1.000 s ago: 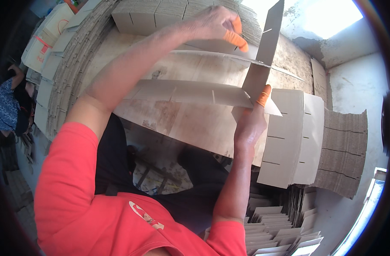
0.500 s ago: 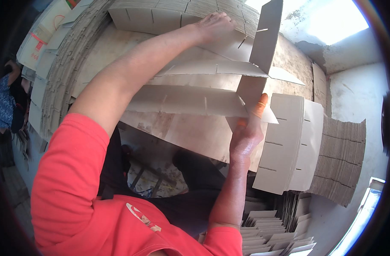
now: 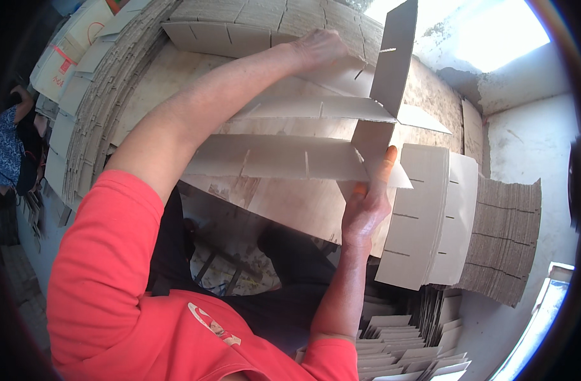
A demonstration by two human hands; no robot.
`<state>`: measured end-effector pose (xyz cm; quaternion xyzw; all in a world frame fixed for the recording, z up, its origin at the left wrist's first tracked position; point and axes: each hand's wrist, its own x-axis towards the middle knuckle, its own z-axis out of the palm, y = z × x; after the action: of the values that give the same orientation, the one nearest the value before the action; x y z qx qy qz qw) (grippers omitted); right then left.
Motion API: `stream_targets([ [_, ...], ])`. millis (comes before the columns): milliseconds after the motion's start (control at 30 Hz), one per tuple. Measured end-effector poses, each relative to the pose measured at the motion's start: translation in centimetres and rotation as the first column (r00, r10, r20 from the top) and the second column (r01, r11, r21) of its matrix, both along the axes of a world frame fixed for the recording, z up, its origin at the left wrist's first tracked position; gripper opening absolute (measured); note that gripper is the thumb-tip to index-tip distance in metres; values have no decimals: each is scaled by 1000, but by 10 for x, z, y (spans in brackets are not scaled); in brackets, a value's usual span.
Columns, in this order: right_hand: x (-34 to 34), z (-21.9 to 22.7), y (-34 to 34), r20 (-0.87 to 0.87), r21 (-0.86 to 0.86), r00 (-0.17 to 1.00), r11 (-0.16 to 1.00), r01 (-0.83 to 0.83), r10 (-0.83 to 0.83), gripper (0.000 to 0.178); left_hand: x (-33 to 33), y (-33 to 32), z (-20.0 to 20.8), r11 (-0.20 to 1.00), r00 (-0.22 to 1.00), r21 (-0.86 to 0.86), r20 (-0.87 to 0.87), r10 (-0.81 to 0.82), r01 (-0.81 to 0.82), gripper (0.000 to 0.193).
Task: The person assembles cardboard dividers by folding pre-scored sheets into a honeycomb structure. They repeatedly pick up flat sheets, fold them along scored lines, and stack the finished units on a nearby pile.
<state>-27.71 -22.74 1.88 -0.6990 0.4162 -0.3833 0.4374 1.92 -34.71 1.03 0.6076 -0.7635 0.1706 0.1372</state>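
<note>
My right hand (image 3: 368,206), with orange covers on its thumb and a finger, is closed on the near end of a slotted cardboard strip (image 3: 395,60) that runs away from me, standing on edge. Two long cardboard strips, a nearer one (image 3: 277,155) and a middle one (image 3: 309,106), cross it at their right ends and stretch leftward. Beyond them, my left hand (image 3: 321,49) is closed at the upper edge of a further slotted cardboard strip (image 3: 344,75), whose right end lies close to the cross strip. My left fingertips are partly hidden.
The strips are over a wooden table (image 3: 290,200). Stacked slotted cardboard (image 3: 252,14) lines its far side, and a tall stack (image 3: 103,89) is at left. Flat pieces (image 3: 420,216) and a bundle (image 3: 503,235) lie right, above more cardboard (image 3: 392,343). Another person (image 3: 11,143) is far left.
My left hand has come slightly nearer and to the left along the far strip's edge. My right hand keeps its hold, and the strips have hardly shifted.
</note>
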Motion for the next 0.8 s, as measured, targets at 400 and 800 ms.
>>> stream_targets([
  [400, 1, 11, 1, 70, 174, 995, 983, 64, -77, 65, -15, 15, 21, 975, 985, 207, -130, 113, -84, 9],
  [800, -7, -3, -2, -129, -217, 991, 976, -2, -27, 53, -5, 9, -1, 966, 994, -234, 54, -97, 107, 16],
])
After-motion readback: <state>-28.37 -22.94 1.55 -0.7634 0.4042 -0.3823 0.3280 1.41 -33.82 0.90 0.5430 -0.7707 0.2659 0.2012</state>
